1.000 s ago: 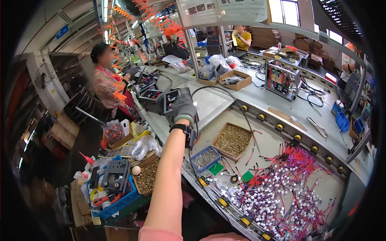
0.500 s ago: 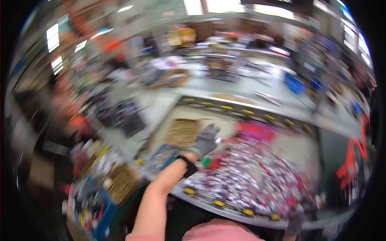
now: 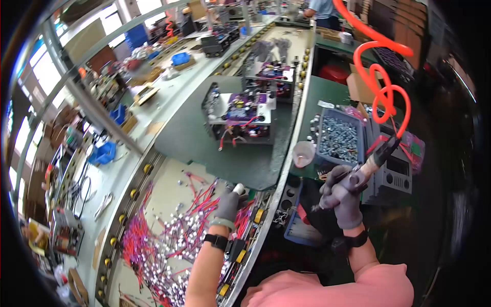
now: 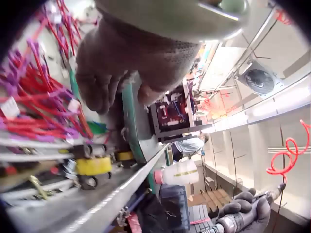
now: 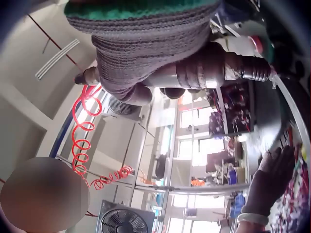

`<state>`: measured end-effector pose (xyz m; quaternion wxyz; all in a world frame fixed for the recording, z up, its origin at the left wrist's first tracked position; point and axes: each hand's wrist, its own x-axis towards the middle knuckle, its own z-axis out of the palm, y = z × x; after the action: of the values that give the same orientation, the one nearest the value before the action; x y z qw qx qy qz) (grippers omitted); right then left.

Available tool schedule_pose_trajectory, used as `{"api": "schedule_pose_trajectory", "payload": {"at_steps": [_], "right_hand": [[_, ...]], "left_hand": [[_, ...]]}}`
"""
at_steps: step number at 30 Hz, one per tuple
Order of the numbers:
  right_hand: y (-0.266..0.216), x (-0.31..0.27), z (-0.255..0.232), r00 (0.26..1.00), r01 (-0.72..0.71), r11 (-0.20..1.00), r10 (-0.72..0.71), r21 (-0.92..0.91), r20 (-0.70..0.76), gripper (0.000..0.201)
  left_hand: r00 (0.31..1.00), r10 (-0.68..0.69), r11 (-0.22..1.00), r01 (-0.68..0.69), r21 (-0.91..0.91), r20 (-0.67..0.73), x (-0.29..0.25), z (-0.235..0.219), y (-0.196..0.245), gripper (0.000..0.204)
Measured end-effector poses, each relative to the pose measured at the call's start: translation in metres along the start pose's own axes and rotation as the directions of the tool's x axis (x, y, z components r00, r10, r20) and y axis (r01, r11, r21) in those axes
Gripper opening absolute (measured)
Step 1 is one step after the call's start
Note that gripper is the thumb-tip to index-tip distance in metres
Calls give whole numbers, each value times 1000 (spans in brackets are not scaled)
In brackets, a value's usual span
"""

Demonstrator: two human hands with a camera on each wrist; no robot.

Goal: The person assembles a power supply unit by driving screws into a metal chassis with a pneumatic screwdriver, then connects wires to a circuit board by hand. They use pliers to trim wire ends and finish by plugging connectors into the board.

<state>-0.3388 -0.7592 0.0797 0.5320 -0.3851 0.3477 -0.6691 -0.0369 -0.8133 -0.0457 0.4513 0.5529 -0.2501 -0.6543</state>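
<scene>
My gloved right hand (image 3: 349,202) grips an air screwdriver (image 3: 376,157) whose tail joins a coiled orange hose (image 3: 369,48). In the right wrist view the fingers wrap round the screwdriver's barrel (image 5: 201,73). My gloved left hand (image 3: 227,205) is over the near end of the conveyor, beside red and purple wire leads (image 3: 137,225) with white connectors. Its fingers are loosely extended in the left wrist view, and no object shows in them. Just beyond it, an open-sided electronics unit (image 3: 245,113) with a circuit board stands on a dark green board (image 3: 189,133).
Right of the conveyor rail, a grey bin (image 3: 362,146) of small metal parts stands by a translucent container (image 3: 304,153). Grey panels (image 3: 391,176) are stacked beside it. Yellow rollers (image 3: 134,193) line the conveyor edges. Blue bins (image 3: 105,153) sit on the left bench.
The view has swung right along the line. My left hand has left the dark metal casing and moved over the wire leads. My right hand has come up into view with the screwdriver.
</scene>
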Motion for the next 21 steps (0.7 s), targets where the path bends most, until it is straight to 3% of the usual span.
{"api": "schedule_pose_trajectory", "payload": {"at_steps": [1, 2, 3, 5, 7, 8, 9, 11, 12, 13, 15, 18, 19, 21], "right_hand": [[-2, 8, -6, 997, 59, 998, -59, 12, -43, 33], [-8, 11, -6, 996, 68, 997, -65, 45, -62, 35], [-10, 15, -6, 993, 93, 995, -90, 41, -75, 35], [-14, 22, -6, 989, 118, 990, -110, 81, -98, 36], [-16, 34, 4, 981, 175, 982, -168, 68, -95, 36], [-17, 43, 11, 971, 227, 972, -221, 59, -87, 36], [-20, 53, 18, 956, 285, 957, -281, 52, -82, 36], [-23, 74, 28, 980, 192, 966, -198, 174, 15, 35], [-14, 90, 29, 962, 273, 961, -273, 34, 12, 32], [2, 108, 29, 939, 343, 933, -344, -108, 15, 29], [20, 124, 32, 926, 373, 868, -370, -327, 73, 18], [59, 132, 26, 924, 381, 879, -352, -287, 148, 19], [85, 138, 8, 946, 314, 890, -265, -331, 185, 22], [92, 139, -5, 890, 456, 691, -341, -561, 303, 28]], "left_hand": [[993, -88, 985, 98, -144, 75, 27, 1, -2, 36], [991, 122, 982, -128, 136, 58, 23, 15, 5, 38], [988, 130, 980, -141, 142, 84, 40, 17, -1, 38], [996, 89, 974, -88, -208, -1, 69, 15, -12, 33], [995, 89, 973, -96, -208, -43, 64, 11, -22, 33], [963, 263, 965, -262, 17, -54, 64, 5, -29, 33], [902, 432, 878, -413, 243, -24, 66, 5, -27, 33], [974, 210, 943, -226, -244, -88, 38, 23, -5, 34], [991, 129, 897, -131, -421, -35, 56, 9, -22, 35], [988, 156, 919, -138, -369, 18, 63, -7, -34, 36], [990, 142, 878, -118, -465, 16, 40, -10, -36, 36], [993, 112, 943, -115, -313, -29, -17, -28, -33, 40], [994, 92, 967, -104, -232, -62, -35, -37, -33, 41], [987, 56, 996, -66, -63, -150, -70, -55, -40, 43]]}}
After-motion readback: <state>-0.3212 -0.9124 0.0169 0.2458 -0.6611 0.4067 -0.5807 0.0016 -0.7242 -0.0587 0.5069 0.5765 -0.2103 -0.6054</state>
